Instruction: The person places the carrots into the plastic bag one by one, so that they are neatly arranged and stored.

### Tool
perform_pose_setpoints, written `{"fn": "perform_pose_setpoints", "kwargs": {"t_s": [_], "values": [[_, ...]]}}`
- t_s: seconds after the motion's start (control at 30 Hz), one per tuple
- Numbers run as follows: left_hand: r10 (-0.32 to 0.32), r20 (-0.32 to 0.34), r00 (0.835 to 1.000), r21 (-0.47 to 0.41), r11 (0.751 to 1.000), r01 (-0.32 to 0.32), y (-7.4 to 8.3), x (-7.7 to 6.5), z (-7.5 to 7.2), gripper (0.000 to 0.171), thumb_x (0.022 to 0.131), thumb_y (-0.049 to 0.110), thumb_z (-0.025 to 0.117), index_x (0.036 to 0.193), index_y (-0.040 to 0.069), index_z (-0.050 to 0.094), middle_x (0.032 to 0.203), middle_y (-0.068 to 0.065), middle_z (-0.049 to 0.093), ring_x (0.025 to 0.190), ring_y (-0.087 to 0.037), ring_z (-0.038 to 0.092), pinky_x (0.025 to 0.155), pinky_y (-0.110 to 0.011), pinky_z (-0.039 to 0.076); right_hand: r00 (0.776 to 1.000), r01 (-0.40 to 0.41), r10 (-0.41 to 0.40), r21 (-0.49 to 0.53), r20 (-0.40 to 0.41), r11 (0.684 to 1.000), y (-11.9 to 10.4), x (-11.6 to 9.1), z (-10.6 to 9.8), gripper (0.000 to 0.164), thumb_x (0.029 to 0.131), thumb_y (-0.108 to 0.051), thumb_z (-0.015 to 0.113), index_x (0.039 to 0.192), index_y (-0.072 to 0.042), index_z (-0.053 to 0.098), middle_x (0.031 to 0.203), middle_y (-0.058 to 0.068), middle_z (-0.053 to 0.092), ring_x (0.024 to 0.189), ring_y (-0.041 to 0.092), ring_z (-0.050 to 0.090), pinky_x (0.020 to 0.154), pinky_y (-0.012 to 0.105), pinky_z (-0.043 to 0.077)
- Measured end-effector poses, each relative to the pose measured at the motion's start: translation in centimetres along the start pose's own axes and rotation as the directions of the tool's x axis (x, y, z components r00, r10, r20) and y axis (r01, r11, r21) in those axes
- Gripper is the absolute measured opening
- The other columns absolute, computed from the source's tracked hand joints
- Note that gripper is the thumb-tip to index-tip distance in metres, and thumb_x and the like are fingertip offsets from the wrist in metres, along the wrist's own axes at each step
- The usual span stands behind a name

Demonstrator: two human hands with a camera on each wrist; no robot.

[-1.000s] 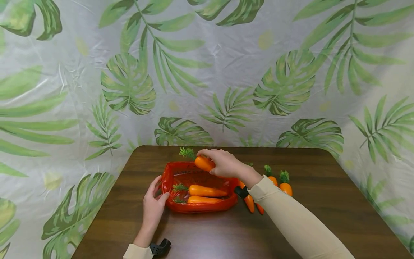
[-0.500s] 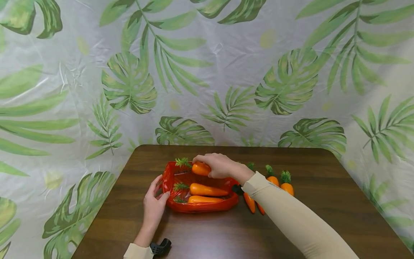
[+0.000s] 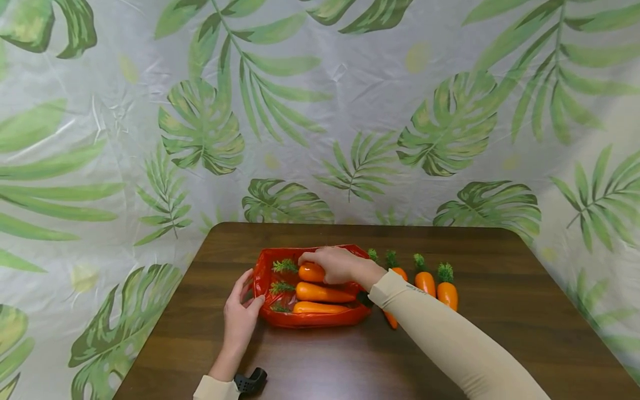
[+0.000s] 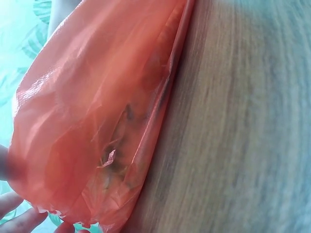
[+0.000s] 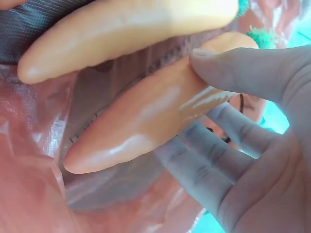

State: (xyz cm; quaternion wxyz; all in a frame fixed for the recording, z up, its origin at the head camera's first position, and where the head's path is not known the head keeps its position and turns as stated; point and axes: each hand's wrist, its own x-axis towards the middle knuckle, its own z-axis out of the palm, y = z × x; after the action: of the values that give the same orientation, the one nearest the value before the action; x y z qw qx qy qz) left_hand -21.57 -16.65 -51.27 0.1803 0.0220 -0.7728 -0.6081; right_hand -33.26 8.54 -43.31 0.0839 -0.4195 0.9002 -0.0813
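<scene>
Pinching a tapered orange carrot (image 5: 130, 125) left-to-right, leaves left, the right hand (image 3: 338, 265) overhung the red plastic bag (image 3: 316, 320) the left hand (image 3: 241, 312) gripped.

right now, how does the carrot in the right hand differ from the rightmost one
The right hand grips the held carrot; the rightmost carrot lies on the table. The held carrot's greens point left; the rightmost carrot's point forward. Both are orange and green-topped.

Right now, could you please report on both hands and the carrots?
Left hand touching red bag; right hand gripping one carrot; two more carrots in bag; right sleeve partly hiding outside carrots.
</scene>
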Motion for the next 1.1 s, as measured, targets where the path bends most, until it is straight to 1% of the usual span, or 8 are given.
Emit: {"fn": "perform_pose_setpoints", "kwargs": {"t_s": [0.17, 0.43, 0.6, 0.8, 0.9, 1.03, 1.1], "values": [[-0.002, 0.0, 1.0, 0.006, 1.0, 0.002, 0.1, 0.0, 0.0, 0.06, 0.09, -0.002, 0.068, 0.145, 0.016, 0.052, 0.146, -0.012, 0.053, 0.133, -0.037, 0.049, 0.102, -0.057, 0.045, 1.0, -0.014, 0.014, -0.004, 0.017, 1.0, 0.0, 0.2, 0.5, 0.067, 0.084, 0.002, 0.072, 0.141, -0.029, 0.055, 0.128, -0.003, 0.062, 0.108, 0.019, 0.058, 0.096, 0.04, 0.05], [0.001, -0.006, 1.0, 0.005, 1.0, -0.001, 0.1, 0.0, 0.2, 0.061, 0.089, -0.002, 0.069, 0.145, 0.016, 0.052, 0.146, -0.012, 0.053, 0.133, -0.037, 0.049, 0.102, -0.057, 0.046, 0.998, -0.039, 0.039, -0.008, 0.056, 0.999, -0.1, 0.4, 1.3, 0.068, 0.085, 0.005, 0.07, 0.142, -0.029, 0.055, 0.125, -0.002, 0.063, 0.099, 0.016, 0.059, 0.084, 0.035, 0.053], [0.014, -0.009, 1.0, 0.005, 1.0, -0.014, 0.1, 0.1, 0.2, 0.061, 0.089, -0.003, 0.069, 0.145, 0.014, 0.052, 0.145, -0.012, 0.054, 0.132, -0.037, 0.05, 0.101, -0.058, 0.046, 0.996, -0.041, 0.042, -0.012, 0.074, 0.999, 0.0, 0.6, 1.7, 0.07, 0.086, 0.007, 0.068, 0.143, -0.03, 0.053, 0.125, -0.002, 0.063, 0.099, 0.016, 0.059, 0.083, 0.034, 0.054], [0.007, -0.003, 1.0, 0.001, 1.0, -0.007, 0.2, 0.0, 0.1, 0.061, 0.089, -0.003, 0.069, 0.145, 0.015, 0.052, 0.145, -0.012, 0.054, 0.133, -0.036, 0.049, 0.101, -0.057, 0.046, 0.997, -0.041, 0.04, 0.011, 0.072, 0.999, 0.0, 0.7, 2.2, 0.071, 0.086, 0.007, 0.067, 0.145, -0.03, 0.054, 0.125, -0.002, 0.064, 0.087, 0.014, 0.057, 0.07, 0.029, 0.051], [0.0, -0.005, 1.0, 0.004, 1.0, 0.0, 0.2, 0.0, 0.1, 0.061, 0.089, -0.003, 0.069, 0.145, 0.015, 0.052, 0.145, -0.012, 0.054, 0.134, -0.036, 0.049, 0.101, -0.057, 0.046, 0.997, -0.04, 0.039, 0.022, 0.068, 0.999, 0.0, 0.7, 2.3, 0.069, 0.086, 0.004, 0.069, 0.145, -0.029, 0.054, 0.125, -0.004, 0.065, 0.087, 0.013, 0.058, 0.074, 0.028, 0.052], [-0.001, -0.008, 1.0, 0.001, 1.0, 0.001, 0.1, -0.1, 0.1, 0.061, 0.089, -0.003, 0.069, 0.144, 0.016, 0.053, 0.145, -0.012, 0.054, 0.134, -0.035, 0.049, 0.101, -0.057, 0.047, 0.996, -0.05, 0.048, 0.034, 0.071, 0.998, 0.1, 0.6, 2.3, 0.067, 0.087, 0.0, 0.071, 0.146, -0.027, 0.053, 0.128, -0.004, 0.064, 0.096, 0.013, 0.06, 0.084, 0.031, 0.053], [-0.001, -0.003, 1.0, -0.005, 1.0, 0.001, 0.1, -0.2, 0.0, 0.06, 0.089, -0.002, 0.07, 0.144, 0.017, 0.053, 0.146, -0.012, 0.053, 0.135, -0.035, 0.048, 0.101, -0.057, 0.046, 0.996, -0.055, 0.052, 0.036, 0.077, 0.998, 0.1, 0.6, 2.3, 0.066, 0.088, -0.003, 0.071, 0.147, -0.026, 0.053, 0.13, -0.004, 0.063, 0.1, 0.013, 0.06, 0.087, 0.032, 0.053]]}}
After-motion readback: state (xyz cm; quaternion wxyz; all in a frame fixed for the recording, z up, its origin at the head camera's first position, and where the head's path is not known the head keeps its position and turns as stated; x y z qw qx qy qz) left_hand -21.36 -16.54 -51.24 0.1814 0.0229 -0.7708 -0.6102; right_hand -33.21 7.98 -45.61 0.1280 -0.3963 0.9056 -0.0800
